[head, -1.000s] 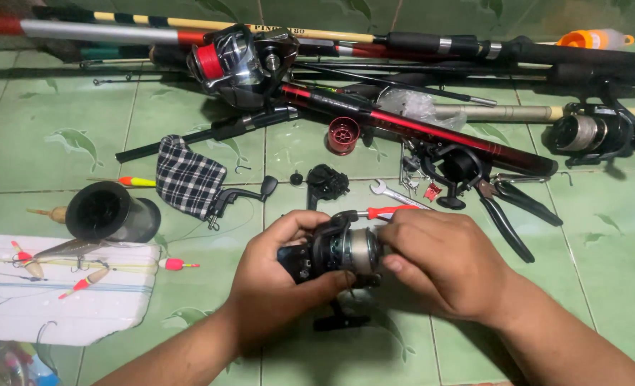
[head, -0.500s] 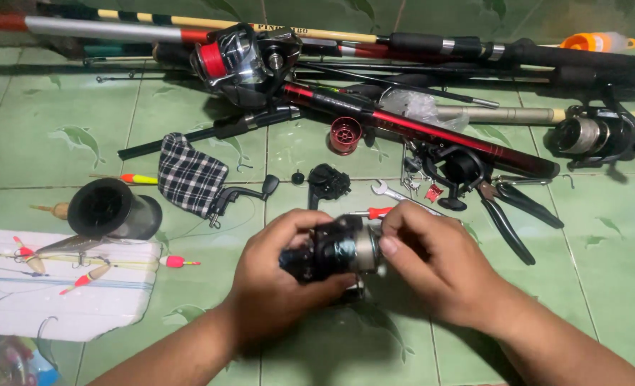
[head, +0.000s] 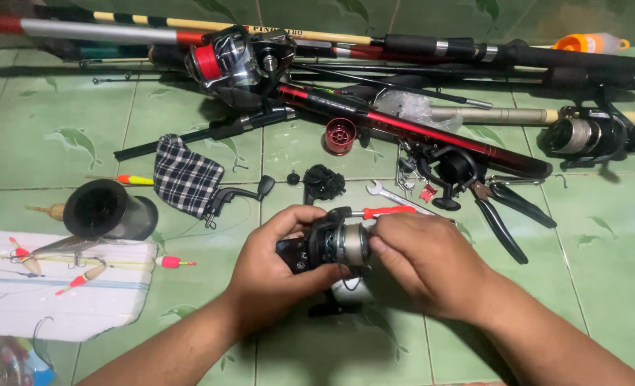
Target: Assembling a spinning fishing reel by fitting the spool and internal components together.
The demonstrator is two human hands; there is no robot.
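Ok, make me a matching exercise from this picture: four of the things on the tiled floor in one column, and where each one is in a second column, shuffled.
Things:
1. fishing reel
2. red spool
3. checked cloth
4. pliers

Places:
A. on the floor to the right of the hands
B. held between the left hand and the right hand
C. beside the black crank handle
D. next to the red and black rod

Pairs: 1-B, 2-D, 3-C, 4-A

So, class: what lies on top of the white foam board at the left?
On the white foam board lie several fishing floats with red tips. Its lower edge runs out of view.
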